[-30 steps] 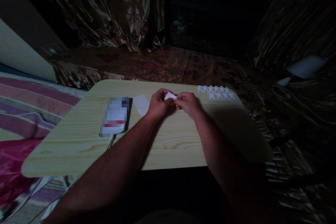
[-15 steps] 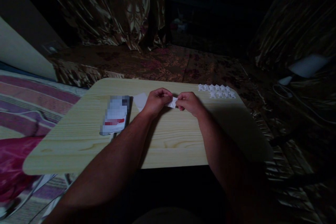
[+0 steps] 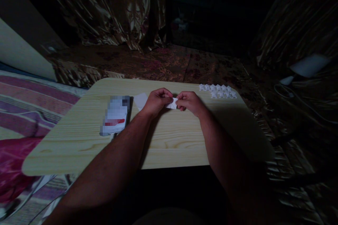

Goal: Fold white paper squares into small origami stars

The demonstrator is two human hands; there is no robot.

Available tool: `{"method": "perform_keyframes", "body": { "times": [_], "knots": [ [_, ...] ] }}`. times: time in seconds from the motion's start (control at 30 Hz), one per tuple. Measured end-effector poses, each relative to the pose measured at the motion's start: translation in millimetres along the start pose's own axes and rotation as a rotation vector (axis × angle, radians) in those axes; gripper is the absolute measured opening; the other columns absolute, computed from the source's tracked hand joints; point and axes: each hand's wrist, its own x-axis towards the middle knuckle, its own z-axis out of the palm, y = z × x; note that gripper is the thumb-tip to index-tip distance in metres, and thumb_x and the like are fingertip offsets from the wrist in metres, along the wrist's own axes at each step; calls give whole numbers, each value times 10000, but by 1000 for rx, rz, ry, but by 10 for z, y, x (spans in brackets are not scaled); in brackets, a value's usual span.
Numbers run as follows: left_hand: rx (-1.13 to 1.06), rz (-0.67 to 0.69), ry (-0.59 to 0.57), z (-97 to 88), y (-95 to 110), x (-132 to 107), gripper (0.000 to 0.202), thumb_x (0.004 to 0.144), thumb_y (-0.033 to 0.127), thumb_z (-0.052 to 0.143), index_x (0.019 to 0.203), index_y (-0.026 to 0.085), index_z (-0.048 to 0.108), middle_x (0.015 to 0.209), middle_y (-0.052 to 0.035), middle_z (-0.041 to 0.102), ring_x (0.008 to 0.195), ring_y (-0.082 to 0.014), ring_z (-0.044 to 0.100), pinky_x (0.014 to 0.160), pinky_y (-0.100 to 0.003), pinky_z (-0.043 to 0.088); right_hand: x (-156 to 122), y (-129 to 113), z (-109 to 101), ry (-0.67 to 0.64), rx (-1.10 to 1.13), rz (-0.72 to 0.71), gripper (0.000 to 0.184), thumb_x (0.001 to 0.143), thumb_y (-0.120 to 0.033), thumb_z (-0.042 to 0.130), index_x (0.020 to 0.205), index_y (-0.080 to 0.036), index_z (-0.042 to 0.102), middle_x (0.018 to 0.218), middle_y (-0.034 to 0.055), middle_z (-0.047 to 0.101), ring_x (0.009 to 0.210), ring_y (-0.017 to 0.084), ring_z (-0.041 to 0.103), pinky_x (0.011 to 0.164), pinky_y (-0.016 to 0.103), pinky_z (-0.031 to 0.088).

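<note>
My left hand [image 3: 156, 101] and my right hand [image 3: 189, 102] meet over the far middle of a light wooden table [image 3: 169, 137]. Both pinch a small folded piece of white paper [image 3: 172, 103] between thumbs and fingertips, just above the tabletop. A flat white paper sheet [image 3: 141, 100] lies beside my left hand. Several small white folded paper stars [image 3: 218, 91] sit in rows at the table's far right corner.
A phone [image 3: 115, 115] with a lit screen lies left of the sheet, a cable running off the table's near edge. A striped blanket [image 3: 29, 105] is to the left. Dark patterned fabric [image 3: 163, 65] covers the floor and hangs behind. White cable and charger [image 3: 286, 84] lie at right.
The folded paper was held higher between my fingers; now it is lower and turned, closer to the table. Both hands shifted only slightly.
</note>
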Motion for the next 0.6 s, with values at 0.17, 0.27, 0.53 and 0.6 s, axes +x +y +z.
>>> {"method": "perform_keyframes", "body": {
  "times": [0.17,0.27,0.53,0.6],
  "knots": [
    [-113,-40,-27,4,22,-4,183,552,173,740,688,155,620,625,4,599,524,-102,524,526,-239,406,-13,-63,-9,-5,131,-74,251,665,-269,668,883,-166,598,696,0,634,564,107,607,480,205,504],
    [-177,-76,-38,16,48,-19,171,545,162,734,671,157,619,614,1,600,532,-109,534,532,-245,410,-9,-66,1,-3,138,-68,240,670,-291,671,864,-169,601,705,-5,630,565,103,610,496,212,519],
    [-222,-146,-116,-17,28,-23,160,554,142,719,686,162,630,621,-11,617,542,-131,567,549,-267,436,-42,-95,10,-32,74,-104,210,667,-310,688,812,-164,647,710,-12,631,561,89,596,506,205,520],
    [-221,-168,-148,-29,20,-21,160,557,136,722,687,156,632,610,-13,618,533,-133,570,541,-264,429,-55,-107,-2,-67,66,-107,226,665,-316,697,821,-159,656,719,-5,639,571,93,601,512,209,521]
  ]
}}
